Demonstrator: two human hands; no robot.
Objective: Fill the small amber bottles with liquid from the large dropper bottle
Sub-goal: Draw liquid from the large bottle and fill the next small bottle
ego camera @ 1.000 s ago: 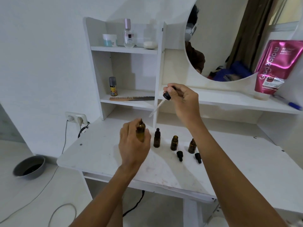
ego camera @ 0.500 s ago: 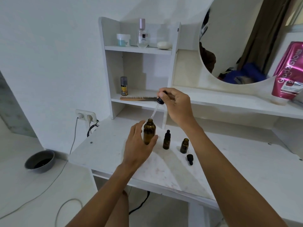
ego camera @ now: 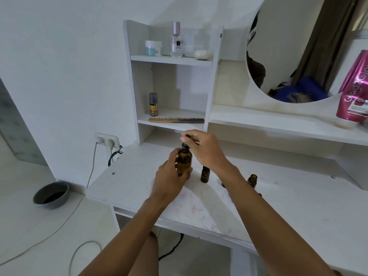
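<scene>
A: Where is the big bottle (ego camera: 184, 163)?

B: Upright over the tabletop (ego camera: 135, 182), toward its back left corner. The left hand (ego camera: 171, 177) is wrapped round its body and hides its base, so I cannot tell if it stands or is lifted.

A: And the right hand (ego camera: 206, 149)?

B: Its fingertips pinch the black cap (ego camera: 184, 145), which sits at the bottle's mouth.

A: The others?

B: A small bottle (ego camera: 205, 174) stands just right of the big one, its top behind the right wrist. An uncapped bottle (ego camera: 252, 179) stands further right, past the forearm.

A: Beyond that?

B: On the shelf (ego camera: 171, 124) behind lie a comb (ego camera: 176, 119) and a can (ego camera: 153, 104). A grey bowl (ego camera: 50, 194) sits on the floor to the left.
</scene>
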